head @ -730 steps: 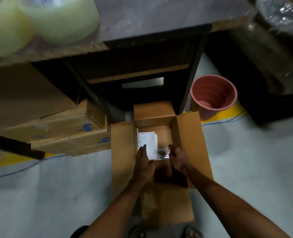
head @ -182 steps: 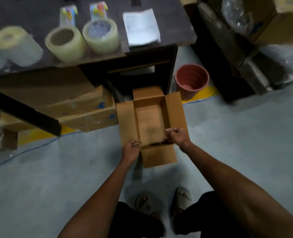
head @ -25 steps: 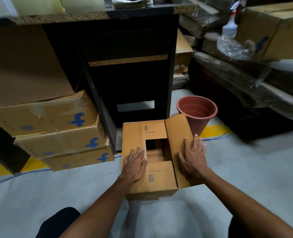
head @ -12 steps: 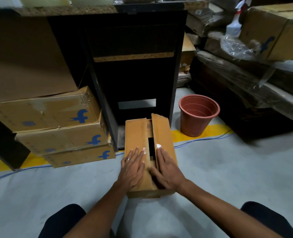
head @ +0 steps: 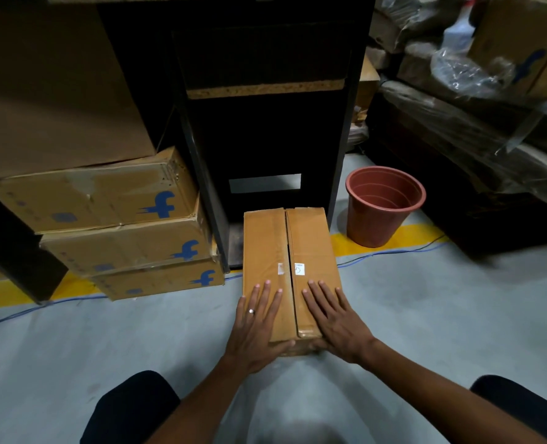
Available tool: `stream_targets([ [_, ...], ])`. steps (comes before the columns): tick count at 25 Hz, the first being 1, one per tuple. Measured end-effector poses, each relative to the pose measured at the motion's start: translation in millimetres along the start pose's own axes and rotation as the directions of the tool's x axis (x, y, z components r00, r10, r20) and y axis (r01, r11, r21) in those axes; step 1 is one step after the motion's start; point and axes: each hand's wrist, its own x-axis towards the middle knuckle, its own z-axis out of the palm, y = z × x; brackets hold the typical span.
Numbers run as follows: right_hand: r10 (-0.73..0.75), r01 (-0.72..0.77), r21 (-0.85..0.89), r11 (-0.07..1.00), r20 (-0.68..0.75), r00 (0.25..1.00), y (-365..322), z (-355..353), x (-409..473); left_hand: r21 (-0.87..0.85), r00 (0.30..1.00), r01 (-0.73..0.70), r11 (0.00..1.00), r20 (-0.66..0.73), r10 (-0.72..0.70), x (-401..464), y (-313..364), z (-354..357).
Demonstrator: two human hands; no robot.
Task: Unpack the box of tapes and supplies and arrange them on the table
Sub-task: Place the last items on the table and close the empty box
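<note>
A brown cardboard box (head: 289,248) lies on the grey floor in front of a dark table (head: 265,91), with its two long top flaps folded down and meeting along the middle seam. My left hand (head: 256,322) presses flat on the left flap near the box's front end, fingers straight, a ring on one finger. My right hand (head: 333,318) lies flat on the right flap beside it. The table top and the tapes on it are out of view.
A stack of cardboard boxes with blue logos (head: 128,225) stands left of the box. A terracotta-coloured plastic bucket (head: 382,206) stands to its right on a yellow floor line. Plastic-wrapped goods (head: 477,100) and further cartons fill the right side. A blue cable (head: 390,254) crosses the floor.
The two long flaps have come fully down and now meet at the seam. Both hands have slid back toward the near end of the box and lie flat on the flaps.
</note>
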Motion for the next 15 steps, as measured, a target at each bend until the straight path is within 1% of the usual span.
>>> stream_targets([
  [2,0.000,-0.002,-0.024,1.000,-0.046,0.999,5.3,-5.4,9.6,0.020,1.000,-0.002,1.000,-0.022,0.002,8.5,-3.3,-4.0],
  [5,0.036,-0.040,-0.038,0.998,-0.096,0.995,9.7,-18.0,33.4,0.036,0.998,0.036,0.999,-0.058,-0.034,30.4,-4.5,-21.4],
  [8,0.116,-0.118,-0.002,0.993,-0.150,0.982,7.1,-26.2,56.7,0.067,0.997,0.071,0.995,-0.046,-0.068,52.9,-6.4,-37.6],
  [11,0.221,-0.216,0.047,0.975,-0.140,0.965,0.1,-28.9,72.9,0.064,0.994,0.095,0.993,-0.055,-0.092,71.6,-10.7,-44.7],
  [15,0.290,-0.287,0.044,0.957,-0.106,0.951,-3.9,-25.0,97.6,0.040,0.994,0.106,0.994,-0.025,-0.105,97.1,-24.2,-46.2],
])
